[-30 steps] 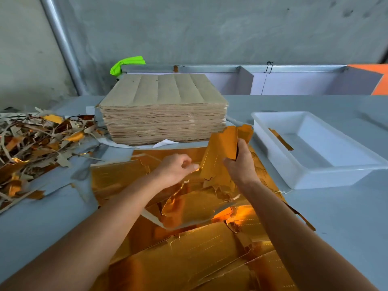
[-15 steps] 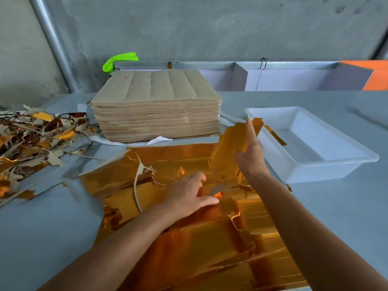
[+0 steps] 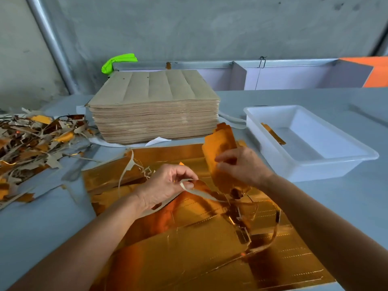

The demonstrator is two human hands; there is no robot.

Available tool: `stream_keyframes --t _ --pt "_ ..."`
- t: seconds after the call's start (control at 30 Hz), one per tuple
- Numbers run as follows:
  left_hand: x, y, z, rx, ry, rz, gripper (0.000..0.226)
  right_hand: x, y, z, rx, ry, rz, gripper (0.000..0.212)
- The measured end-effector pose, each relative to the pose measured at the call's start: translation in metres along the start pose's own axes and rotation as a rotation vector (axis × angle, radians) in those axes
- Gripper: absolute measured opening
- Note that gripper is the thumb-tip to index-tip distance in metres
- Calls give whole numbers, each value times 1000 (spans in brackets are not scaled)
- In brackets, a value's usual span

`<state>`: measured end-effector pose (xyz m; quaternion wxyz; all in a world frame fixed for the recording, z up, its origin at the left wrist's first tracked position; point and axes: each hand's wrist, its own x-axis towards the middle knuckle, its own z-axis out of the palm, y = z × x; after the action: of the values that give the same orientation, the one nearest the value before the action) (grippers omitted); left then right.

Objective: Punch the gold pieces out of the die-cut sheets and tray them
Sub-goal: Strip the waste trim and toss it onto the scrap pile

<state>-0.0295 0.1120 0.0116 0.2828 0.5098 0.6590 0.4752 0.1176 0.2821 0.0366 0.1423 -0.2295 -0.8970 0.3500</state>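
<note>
While pinching a pale waste strip [image 3: 201, 193] between thumb and fingertips, left hand [image 3: 165, 185] hovers over gold sheet [image 3: 189, 244] at table centre. Right hand [image 3: 243, 166], at 2 o'clock from the left and just beside it, curled round a punched gold piece [image 3: 220, 148], held upright above the sheet. Strip trailing from the left fingers toward 4 o'clock, into torn gold offcuts under the right wrist. Sheet lying flat on grey table [image 3: 336, 206], perforation lines showing on its right half. At 12 o'clock, a brown stack [image 3: 155, 114] of sheets, back sides up. At 2 o'clock, white tray [image 3: 327, 169] with one gold piece [image 3: 273, 133] leaning inside its near-left wall. At 9 o'clock, scrap pile [image 3: 31, 141]. Behind the stack, a green cloth [image 3: 117, 60], partly hidden. No readable writing, brand or label anywhere.
</note>
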Motion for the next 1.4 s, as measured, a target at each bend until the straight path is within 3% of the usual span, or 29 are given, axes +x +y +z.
stream_keyframes --t 0.1,0.2,0.37,0.53,0.63,0.73,0.77,0.8,0.87,0.9,0.97,1.03,1.07,1.17,1.3,1.4 --pt "1 -5 -1 -73 141 19 24 -7 -13 6 161 -136 -39 5" --pt "2 -8 1 -86 195 54 25 -14 -18 15 201 -243 -89 11" --pt "-3 -8 0 -58 201 91 26 -11 -18 22 32 -198 -34 10" --pt "-22 -2 -15 90 340 161 33 -10 -6 31 117 -91 182 17" --pt "-41 -1 -34 434 144 125 43 -11 5 27 218 42 311 20" --pt "-53 6 -43 720 -332 -91 11 -12 11 21 197 137 279 21" --pt "-53 12 -44 718 -434 -164 22 -13 11 19 169 151 236 20" --pt "-52 15 -45 671 -457 -217 48 -15 10 18 127 163 183 19" --pt "-44 20 -41 562 -313 -269 86 -17 6 16 48 185 73 17" --pt "-39 21 -36 611 -166 -236 92 -19 4 15 26 189 27 15" --pt "-25 25 -25 881 170 -74 79 -21 -1 16 12 176 -31 13" --pt "-9 23 -14 904 292 98 49 -24 -6 16 27 156 -66 16" --pt "-1 21 -11 851 256 115 47 -24 -8 16 31 147 -76 18" --pt "12 12 -10 746 78 -68 75 -26 -10 10 65 151 -60 22" --pt "16 -4 -29 842 53 -222 56 -30 3 6 197 205 52 21" --pt "15 -10 -37 711 -19 -291 27 -31 9 9 300 196 137 19"
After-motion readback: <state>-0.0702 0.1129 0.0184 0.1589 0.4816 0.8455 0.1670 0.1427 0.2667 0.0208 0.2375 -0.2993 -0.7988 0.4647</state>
